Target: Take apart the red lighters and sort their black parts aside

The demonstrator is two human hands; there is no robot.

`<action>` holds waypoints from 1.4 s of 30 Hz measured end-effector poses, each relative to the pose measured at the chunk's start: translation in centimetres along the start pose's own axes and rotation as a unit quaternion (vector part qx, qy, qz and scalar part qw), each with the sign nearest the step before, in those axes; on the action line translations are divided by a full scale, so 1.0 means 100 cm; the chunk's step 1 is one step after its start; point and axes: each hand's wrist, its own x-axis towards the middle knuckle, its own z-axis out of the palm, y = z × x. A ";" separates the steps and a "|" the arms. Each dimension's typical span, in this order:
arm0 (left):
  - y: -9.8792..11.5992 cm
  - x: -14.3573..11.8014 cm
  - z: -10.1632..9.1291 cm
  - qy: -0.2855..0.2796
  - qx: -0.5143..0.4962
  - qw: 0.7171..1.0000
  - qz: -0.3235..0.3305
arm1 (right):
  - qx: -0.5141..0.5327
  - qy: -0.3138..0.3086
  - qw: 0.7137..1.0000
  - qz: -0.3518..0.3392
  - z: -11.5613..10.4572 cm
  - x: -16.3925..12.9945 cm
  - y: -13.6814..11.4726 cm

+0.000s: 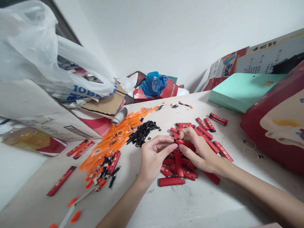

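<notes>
Over a heap of red casings (pixel 178 163), both my hands meet at one long red casing (pixel 186 144). My right hand (pixel 198 150) grips it between thumb and bent fingers. The fingertips of my left hand (pixel 154 153) pinch its left end, where something small and dark shows; the fingers partly hide what it is. Many casings in the heap bear gold print. Left of my left hand lies a pile of small black parts (pixel 143 131). Beyond that spreads a long pile of orange plastic pieces (pixel 116 136).
Several red casings lie apart at left, including one single casing (pixel 61 181). Mixed black, metal and orange bits (pixel 104 169) lie near them. A cardboard box (pixel 35 110) and white plastic bag (pixel 28 47) border the left; a mint-green box (pixel 244 91) and red bag (pixel 280 126) the right.
</notes>
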 end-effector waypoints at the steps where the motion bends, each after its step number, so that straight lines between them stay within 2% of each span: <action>1: 0.000 0.000 0.000 0.001 0.008 1.000 0.009 | -0.003 0.000 1.000 0.002 0.000 0.000 0.000; 6: -0.002 -0.002 0.002 0.007 0.042 0.998 0.049 | -0.003 0.018 1.000 0.001 0.001 0.000 0.001; 11: -0.001 -0.001 0.001 -0.018 0.063 0.996 0.068 | 0.008 0.038 0.999 -0.012 0.001 0.001 0.001; 13: 0.002 0.003 -0.004 -0.026 0.086 0.994 0.065 | 0.020 0.039 0.999 -0.012 0.000 0.001 0.001; 16: 0.006 0.014 -0.022 0.006 0.178 0.982 0.064 | 0.026 0.067 0.997 0.006 0.000 0.001 0.002; 17: 0.007 0.019 -0.030 0.035 0.238 0.967 0.086 | 0.023 0.084 0.996 0.014 0.000 0.002 0.002; 19: 0.009 0.028 -0.047 0.057 0.404 0.904 0.129 | 0.020 0.117 0.993 0.024 -0.001 0.003 0.002; 21: 0.011 0.035 -0.061 0.026 0.551 0.821 0.148 | 0.026 0.135 0.990 0.022 -0.002 0.004 0.003; 23: 0.011 0.039 -0.071 -0.005 0.639 0.759 0.127 | 0.026 0.142 0.989 0.020 -0.002 0.005 0.004; 24: 0.010 0.040 -0.073 -0.017 0.664 0.738 0.116 | 0.018 0.146 0.989 0.020 -0.002 0.005 0.005; 26: 0.007 0.041 -0.076 -0.029 0.690 0.715 0.102 | -0.006 0.152 0.988 0.023 -0.003 0.005 0.006; 32: -0.003 0.040 -0.076 -0.049 0.716 0.690 0.095 | -0.057 0.141 0.988 0.034 -0.002 0.006 0.007; 42: -0.010 0.038 -0.077 -0.068 0.710 0.693 0.108 | -0.060 0.126 0.990 0.017 0.002 0.007 0.009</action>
